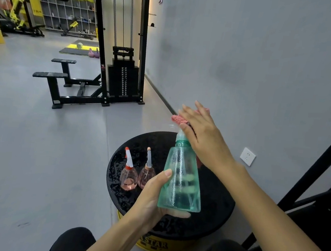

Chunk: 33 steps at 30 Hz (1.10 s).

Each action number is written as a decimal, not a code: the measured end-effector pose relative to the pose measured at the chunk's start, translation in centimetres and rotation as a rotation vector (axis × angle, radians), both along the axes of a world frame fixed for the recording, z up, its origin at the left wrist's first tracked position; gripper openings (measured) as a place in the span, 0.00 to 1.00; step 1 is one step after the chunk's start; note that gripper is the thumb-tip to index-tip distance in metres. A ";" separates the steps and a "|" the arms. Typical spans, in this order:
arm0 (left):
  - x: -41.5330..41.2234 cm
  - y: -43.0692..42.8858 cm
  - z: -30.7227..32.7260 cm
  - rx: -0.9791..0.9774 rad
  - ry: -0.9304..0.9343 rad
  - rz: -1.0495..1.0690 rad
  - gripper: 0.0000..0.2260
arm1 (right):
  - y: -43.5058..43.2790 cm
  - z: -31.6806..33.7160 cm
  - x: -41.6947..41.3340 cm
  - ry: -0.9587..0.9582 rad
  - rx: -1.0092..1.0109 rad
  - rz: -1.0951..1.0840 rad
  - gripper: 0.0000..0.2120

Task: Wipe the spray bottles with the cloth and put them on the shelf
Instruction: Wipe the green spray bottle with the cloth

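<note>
Grip first: my left hand (154, 196) is closed round the lower body of the green spray bottle (181, 182), thumb on the near face, fingers wrapped behind and showing through the clear plastic; the bottle stands close to upright, lifted above the round black worktop (214, 199), with liquid in its lower part; my right hand (201, 136) lies over the bottle's spray head, fingers straight and together, pressing the pink cloth (178, 119) against it rather than clutching it; the cloth bunches out past my fingers on the far side; just left of my left hand two small bottles stand upright on the worktop, side by side, the red-nozzled pink bottle (128, 177) and the pale-nozzled pink bottle (146, 175), the second partly hidden behind my hand; the worktop glistens with droplets and sits on a yellow drum (156, 244); on the grey wall to the right is a white socket (247, 156); farther off, against the same wall, stands a black cable machine (122, 77).
</note>
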State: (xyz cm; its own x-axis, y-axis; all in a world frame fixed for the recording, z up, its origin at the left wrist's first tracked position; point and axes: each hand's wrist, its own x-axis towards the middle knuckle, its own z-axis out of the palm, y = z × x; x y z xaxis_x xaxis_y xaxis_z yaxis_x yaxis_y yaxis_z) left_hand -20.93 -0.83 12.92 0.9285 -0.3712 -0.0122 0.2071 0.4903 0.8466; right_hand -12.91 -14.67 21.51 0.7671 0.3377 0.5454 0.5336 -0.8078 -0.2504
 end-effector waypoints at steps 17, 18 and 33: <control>0.5 1.0 0.4 0.090 0.020 0.048 0.40 | 0.2 0.1 -5.3 -0.041 0.536 0.126 0.14; 0.5 1.1 0.5 0.087 0.021 0.045 0.42 | -0.1 0.5 -5.4 -0.060 0.596 0.101 0.13; 0.6 0.5 1.2 0.053 -0.007 0.084 0.18 | 1.1 -2.9 -7.4 -0.003 0.492 0.092 0.22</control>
State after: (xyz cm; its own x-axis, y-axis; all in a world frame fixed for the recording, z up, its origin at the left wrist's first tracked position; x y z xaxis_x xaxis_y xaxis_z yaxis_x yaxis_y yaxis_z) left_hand -20.35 -0.36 14.16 0.9563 -0.2915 -0.0226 0.1610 0.4605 0.8729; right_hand -20.31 -13.55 18.62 0.7445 0.1059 0.6591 0.5983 -0.5437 -0.5886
